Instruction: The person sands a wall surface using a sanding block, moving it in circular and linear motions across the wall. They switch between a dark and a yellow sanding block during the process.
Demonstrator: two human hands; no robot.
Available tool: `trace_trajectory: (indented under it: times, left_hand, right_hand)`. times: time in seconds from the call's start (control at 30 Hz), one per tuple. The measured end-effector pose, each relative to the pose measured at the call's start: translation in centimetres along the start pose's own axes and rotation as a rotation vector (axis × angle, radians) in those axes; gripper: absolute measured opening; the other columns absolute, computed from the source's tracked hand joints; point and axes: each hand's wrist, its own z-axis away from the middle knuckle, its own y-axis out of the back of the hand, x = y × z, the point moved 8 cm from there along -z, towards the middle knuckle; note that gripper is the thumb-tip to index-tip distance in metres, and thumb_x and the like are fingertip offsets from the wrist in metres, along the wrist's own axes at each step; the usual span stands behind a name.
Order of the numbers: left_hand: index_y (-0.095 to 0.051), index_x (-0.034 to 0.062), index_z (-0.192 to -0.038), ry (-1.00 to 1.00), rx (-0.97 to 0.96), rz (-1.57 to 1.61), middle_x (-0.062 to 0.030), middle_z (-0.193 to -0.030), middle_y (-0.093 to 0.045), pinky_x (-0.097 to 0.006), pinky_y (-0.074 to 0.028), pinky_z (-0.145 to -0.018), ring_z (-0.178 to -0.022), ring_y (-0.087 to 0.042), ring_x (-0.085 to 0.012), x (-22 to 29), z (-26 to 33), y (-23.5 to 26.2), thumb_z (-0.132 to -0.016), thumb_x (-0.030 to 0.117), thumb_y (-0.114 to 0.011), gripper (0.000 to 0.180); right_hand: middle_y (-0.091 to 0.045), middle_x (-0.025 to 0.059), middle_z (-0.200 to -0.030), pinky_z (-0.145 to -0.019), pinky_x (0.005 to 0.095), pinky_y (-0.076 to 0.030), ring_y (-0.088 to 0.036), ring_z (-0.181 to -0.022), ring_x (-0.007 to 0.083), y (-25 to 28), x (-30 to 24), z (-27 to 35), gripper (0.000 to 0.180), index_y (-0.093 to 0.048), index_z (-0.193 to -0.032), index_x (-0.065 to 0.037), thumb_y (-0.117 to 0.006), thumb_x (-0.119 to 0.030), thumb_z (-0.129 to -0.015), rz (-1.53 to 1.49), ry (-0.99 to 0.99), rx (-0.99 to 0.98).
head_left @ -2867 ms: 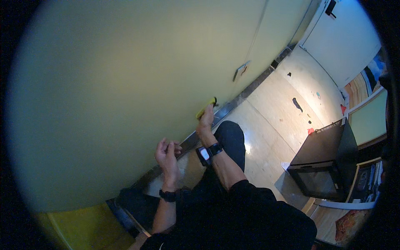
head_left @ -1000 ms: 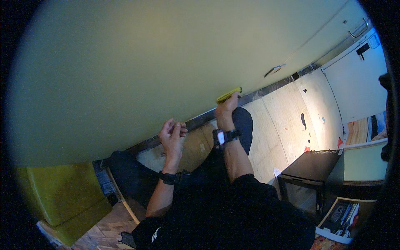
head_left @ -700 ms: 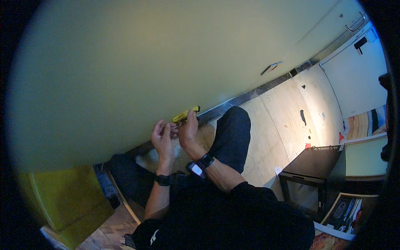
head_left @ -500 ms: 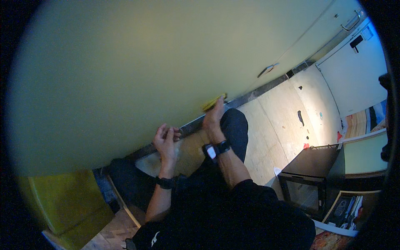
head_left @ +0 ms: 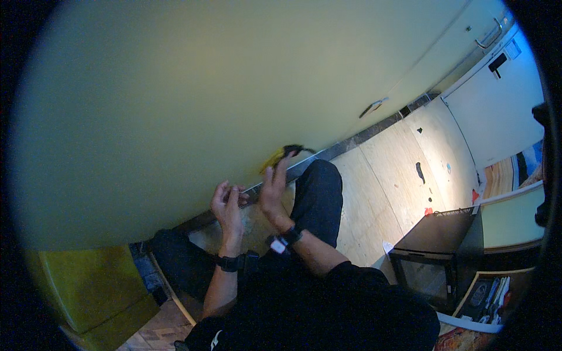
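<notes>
A blurred yellow-and-black thing (head_left: pixel 284 157) is at the fingertips of my right hand (head_left: pixel 275 196), against the low part of a pale green wall (head_left: pixel 193 105). Its exact kind is hard to tell, and motion smears its outline. The fingers of my right hand point up toward the wall and seem closed on it. Just to the left, my left hand (head_left: pixel 227 203) is raised near the wall's foot with its fingers curled in. Whatever those fingers may hold is too small or hidden. A dark skirting strip (head_left: pixel 357 139) runs along the bottom of the wall, just beyond both hands.
My bent knee (head_left: pixel 319 187) is close to the wall. Pale floorboards (head_left: pixel 374 193) with dark and red scraps lie to the right. Beyond are a white door (head_left: pixel 497 99), a black cabinet (head_left: pixel 433 240) and a shelf of papers (head_left: pixel 489 295). A yellow-green seat (head_left: pixel 93 286) stands at left.
My right hand has moved left along the wall with the yellow-and-black thing, closer to my left hand. My left hand has barely shifted.
</notes>
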Motion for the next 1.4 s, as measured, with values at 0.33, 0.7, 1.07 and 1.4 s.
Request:
trace_trajectory:
  times: [0.33,0.7,1.07,1.4]
  left_hand:
    - [-0.053,-0.0023,-0.127,0.052,-0.036,0.042,-0.0113,-0.092,-0.069,-0.026,-0.051,-0.062,-0.074,-0.065,-0.0144,-1.8,0.7,0.6,-0.098,0.007,-0.057,0.030]
    - [-0.053,-0.0018,-0.127,-0.004,0.059,0.032,-0.0114,-0.094,-0.069,-0.027,-0.053,-0.062,-0.074,-0.065,-0.0153,-0.8,0.3,3.0,-0.099,0.007,-0.056,0.030]
    - [-0.053,-0.0033,-0.128,0.011,0.044,0.056,-0.0113,-0.094,-0.069,-0.027,-0.053,-0.063,-0.075,-0.065,-0.0145,-2.4,1.0,3.2,-0.098,0.006,-0.056,0.031]
    - [-0.054,-0.0024,-0.128,0.022,0.173,0.078,-0.0107,-0.092,-0.069,-0.027,-0.053,-0.065,-0.076,-0.066,-0.0146,-1.3,1.2,4.9,-0.098,0.007,-0.057,0.031]
  right_hand:
    - [0.000,0.0234,-0.163,-0.123,0.0404,-0.004,-0.002,-0.152,0.0342,7.9,0.1,-13.3,0.072,-0.003,-0.154,0.007,-0.033,-0.039,-0.107,-0.074,-0.066,0.347]
    - [-0.003,0.0245,-0.163,-0.121,0.0483,-0.008,-0.005,-0.152,0.0371,1.1,-6.0,-1.8,0.068,-0.008,-0.157,-0.002,-0.043,-0.024,-0.104,0.229,0.565,0.027]
    - [-0.005,0.0227,-0.164,-0.121,0.0498,-0.007,-0.005,-0.151,0.0372,3.8,-8.5,-7.0,0.069,-0.014,-0.156,-0.001,-0.045,-0.031,-0.103,0.073,0.472,0.254]
    - [-0.023,0.0307,-0.156,-0.115,0.0633,-0.019,-0.019,-0.144,0.0547,-3.0,-4.3,4.8,0.051,-0.049,-0.138,-0.003,-0.062,-0.015,-0.090,0.369,0.820,-0.346]
